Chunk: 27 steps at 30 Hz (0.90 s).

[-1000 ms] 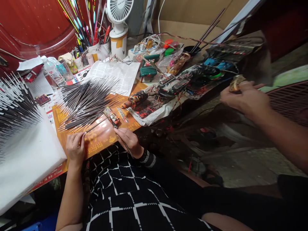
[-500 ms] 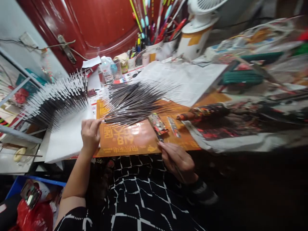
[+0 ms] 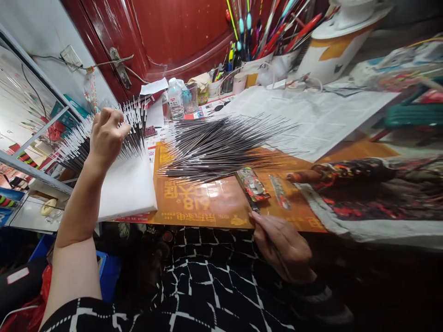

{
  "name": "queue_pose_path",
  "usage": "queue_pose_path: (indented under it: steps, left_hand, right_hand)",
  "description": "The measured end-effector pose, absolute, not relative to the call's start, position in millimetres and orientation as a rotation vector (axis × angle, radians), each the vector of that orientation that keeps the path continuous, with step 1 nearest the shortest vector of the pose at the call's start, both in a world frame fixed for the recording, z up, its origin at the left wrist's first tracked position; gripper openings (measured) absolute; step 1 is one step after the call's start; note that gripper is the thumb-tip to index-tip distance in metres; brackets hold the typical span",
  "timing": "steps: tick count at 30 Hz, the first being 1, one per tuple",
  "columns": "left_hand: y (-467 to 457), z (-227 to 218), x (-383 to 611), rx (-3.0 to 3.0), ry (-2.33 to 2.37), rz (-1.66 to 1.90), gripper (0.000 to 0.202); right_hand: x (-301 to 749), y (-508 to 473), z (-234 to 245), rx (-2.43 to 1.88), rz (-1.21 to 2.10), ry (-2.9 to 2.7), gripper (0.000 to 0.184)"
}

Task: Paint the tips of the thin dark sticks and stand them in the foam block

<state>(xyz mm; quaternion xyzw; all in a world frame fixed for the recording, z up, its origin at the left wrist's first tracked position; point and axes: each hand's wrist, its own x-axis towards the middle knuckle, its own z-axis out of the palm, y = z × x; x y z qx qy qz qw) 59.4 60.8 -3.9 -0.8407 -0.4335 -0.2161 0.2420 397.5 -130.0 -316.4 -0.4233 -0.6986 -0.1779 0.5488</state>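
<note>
My left hand (image 3: 106, 138) is raised over a white foam block (image 3: 128, 189), at the rows of thin dark sticks with white upper ends (image 3: 136, 113) standing in it. Its fingers are curled closed; whatever they grip is hidden among the sticks. My right hand (image 3: 282, 242) pinches a slim paintbrush at the table's front edge. The brush's dark tip points at a small paint-smeared block (image 3: 253, 185). Between the hands, a loose pile of similar dark sticks (image 3: 214, 147) lies on an orange printed mat (image 3: 221, 207).
Right of the paint block lie a narrow paint-stained strip (image 3: 279, 191) and a paint-crusted cylindrical tool (image 3: 346, 173) on a stained cloth. Behind are newspaper sheets (image 3: 311, 110), a water bottle (image 3: 176, 99), and pots of floats and pens (image 3: 258, 67). A metal shelf frame (image 3: 38, 173) stands left.
My left hand has moved up and left from the near end of the pile to the standing sticks. My right hand keeps the brush by the paint block. The camera has turned left.
</note>
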Motion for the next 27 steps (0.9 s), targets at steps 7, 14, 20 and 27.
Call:
queue_pose_path:
  steps: [7,14,20,27]
  left_hand:
    - [56,21,17,-2.139,-1.349,-0.504,0.021]
    - [56,29,-28,-1.985,-1.541,-0.386,0.024]
    - [82,25,-60,-1.995,-1.607,-0.541,0.021]
    - [113,12,-74,-2.053,-1.544,-0.749,0.01]
  right_hand:
    - [397,-134,-311,-0.998,-0.396,-1.668,0.058]
    - [396,-133,-314,-0.984,-0.419,-1.652,0.066]
    - [393,-135,-305,-0.997,-0.397,-1.695,0.076]
    - [395,-139,-309,-1.016,-0.334,-1.707,0.076]
